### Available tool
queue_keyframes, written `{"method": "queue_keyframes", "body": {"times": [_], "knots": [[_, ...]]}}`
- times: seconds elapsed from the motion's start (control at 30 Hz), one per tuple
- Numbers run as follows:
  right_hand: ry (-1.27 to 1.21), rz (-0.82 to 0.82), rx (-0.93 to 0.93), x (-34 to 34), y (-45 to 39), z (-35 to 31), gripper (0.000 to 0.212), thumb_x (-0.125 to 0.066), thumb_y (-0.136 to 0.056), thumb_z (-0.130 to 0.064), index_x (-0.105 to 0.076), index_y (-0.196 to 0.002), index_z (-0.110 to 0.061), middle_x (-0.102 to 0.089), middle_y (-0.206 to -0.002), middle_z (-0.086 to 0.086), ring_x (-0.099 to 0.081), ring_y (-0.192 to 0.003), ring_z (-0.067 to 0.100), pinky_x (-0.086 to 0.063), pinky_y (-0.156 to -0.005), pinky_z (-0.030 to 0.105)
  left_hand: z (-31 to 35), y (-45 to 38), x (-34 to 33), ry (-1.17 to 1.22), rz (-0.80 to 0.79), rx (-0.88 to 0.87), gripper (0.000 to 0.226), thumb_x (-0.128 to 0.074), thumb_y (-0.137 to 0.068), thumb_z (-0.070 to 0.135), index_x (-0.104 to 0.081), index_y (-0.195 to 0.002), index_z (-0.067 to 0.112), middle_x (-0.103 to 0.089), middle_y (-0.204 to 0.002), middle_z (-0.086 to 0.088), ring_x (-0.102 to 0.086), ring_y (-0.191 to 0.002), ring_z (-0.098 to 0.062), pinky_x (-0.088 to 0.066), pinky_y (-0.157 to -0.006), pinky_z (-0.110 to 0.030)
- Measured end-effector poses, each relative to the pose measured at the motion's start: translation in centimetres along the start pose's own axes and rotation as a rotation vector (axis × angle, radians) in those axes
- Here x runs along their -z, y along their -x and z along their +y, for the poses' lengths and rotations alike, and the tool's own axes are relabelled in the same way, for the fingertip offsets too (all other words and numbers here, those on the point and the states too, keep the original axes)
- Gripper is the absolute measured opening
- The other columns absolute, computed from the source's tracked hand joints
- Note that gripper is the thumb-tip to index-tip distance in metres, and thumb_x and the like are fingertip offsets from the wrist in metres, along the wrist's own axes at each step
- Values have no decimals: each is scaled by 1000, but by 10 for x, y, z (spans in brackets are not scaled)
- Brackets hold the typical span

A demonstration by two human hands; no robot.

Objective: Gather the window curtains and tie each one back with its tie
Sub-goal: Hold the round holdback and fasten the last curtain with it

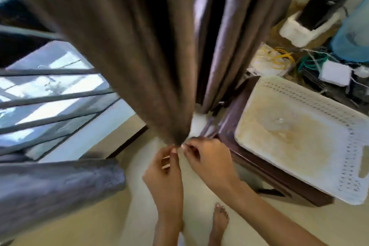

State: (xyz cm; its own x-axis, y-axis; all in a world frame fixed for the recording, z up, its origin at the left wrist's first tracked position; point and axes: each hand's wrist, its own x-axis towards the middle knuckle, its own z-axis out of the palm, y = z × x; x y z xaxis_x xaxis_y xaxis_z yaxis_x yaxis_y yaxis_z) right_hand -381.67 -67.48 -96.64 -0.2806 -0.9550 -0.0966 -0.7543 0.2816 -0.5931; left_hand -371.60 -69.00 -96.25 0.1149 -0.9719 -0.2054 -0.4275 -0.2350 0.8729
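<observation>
A brown curtain [127, 46] hangs from the top of the view and narrows to a gathered bottom tip just above my hands. My left hand [165, 171] pinches that tip from below with thumb and fingers. Beside it, my right hand [207, 158] pinches the same tip from the right. A second curtain [235, 32], purplish brown, hangs in folds behind and to the right. I cannot make out a tie; the picture is blurred around the fingertips.
A barred window [50, 94] fills the left. A grey cushioned edge [56, 189] juts in at lower left. At right, a dark wooden table [265, 168] carries a white perforated tray [311, 136]; cables and boxes [319, 66] lie beyond. My bare foot [219, 223] stands on beige floor.
</observation>
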Motion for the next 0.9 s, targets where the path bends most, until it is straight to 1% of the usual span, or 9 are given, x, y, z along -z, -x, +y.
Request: {"method": "queue_keyframes", "body": {"times": [0.1,0.2,0.33,0.47,0.57,0.67,0.73,0.8,0.9], "knots": [[32,-66,82,-44,-15,-34,23,-51,-96,-36,-68,-89,-22,-70,-84,-5,-57,-70,7,-34,-58,11,-19,-33,35,59,150,24,19,-60,-89,6,-64,-86,25,-67,-80,5,-63,-74,-3,-48,-67,-9],[7,-142,130,-83,-34,-69,19,-55,-94,-32,-68,-85,-22,-67,-78,-7,-44,-62,0,-23,-50,5,-40,-70,61,110,214,85,15,-59,-90,7,-65,-91,21,-67,-82,4,-64,-78,-8,-52,-73,-22],[-78,-199,103,-126,-66,-106,22,-54,-94,-27,-66,-78,-18,-62,-69,-7,-49,-61,6,-26,-50,17,-61,-117,80,86,282,123,13,-59,-90,11,-68,-96,18,-65,-82,8,-61,-77,2,-48,-71,-13],[-186,-172,29,-161,-113,-126,21,-56,-94,-23,-72,-88,-12,-71,-81,2,-52,-65,5,-33,-52,6,-74,-168,81,80,340,192,13,-59,-89,9,-70,-97,9,-66,-84,2,-58,-70,-1,-39,-62,-1],[-231,-134,-80,-181,-152,-126,19,-56,-94,-20,-72,-96,-11,-73,-91,6,-64,-82,16,-38,-64,15,-84,-203,73,47,332,217,15,-58,-89,9,-70,-98,7,-68,-89,-2,-56,-70,-4,-37,-62,-1],[-259,-115,-167,-199,-196,-116,22,-54,-93,-14,-69,-108,-6,-71,-104,10,-63,-97,23,-43,-79,25,-99,-234,57,-6,280,245,17,-56,-93,12,-68,-104,10,-68,-100,-4,-57,-83,-8,-37,-65,-7],[-297,-118,-206,-207,-224,-106,16,-52,-91,-6,-66,-90,2,-63,-85,20,-57,-82,27,-42,-73,31,-109,-250,46,-56,255,243,18,-55,-93,13,-68,-106,10,-69,-101,-5,-57,-84,-8,-34,-63,-5],[-278,-93,-297,-213,-255,-92,15,-49,-89,0,-53,-74,3,-47,-73,21,-43,-72,23,-28,-62,31,-118,-267,32,-93,206,255,20,-54,-93,13,-68,-107,9,-70,-103,-6,-59,-87,-10,-38,-69,-11],[-94,-105,-415,-218,-291,-55,23,-48,-91,-4,-60,-100,14,-62,-101,28,-58,-90,29,-37,-71,35,-128,-288,11,-132,119,270,25,-53,-94,13,-67,-114,8,-69,-111,-10,-63,-100,-19,-40,-82,-18]]}}
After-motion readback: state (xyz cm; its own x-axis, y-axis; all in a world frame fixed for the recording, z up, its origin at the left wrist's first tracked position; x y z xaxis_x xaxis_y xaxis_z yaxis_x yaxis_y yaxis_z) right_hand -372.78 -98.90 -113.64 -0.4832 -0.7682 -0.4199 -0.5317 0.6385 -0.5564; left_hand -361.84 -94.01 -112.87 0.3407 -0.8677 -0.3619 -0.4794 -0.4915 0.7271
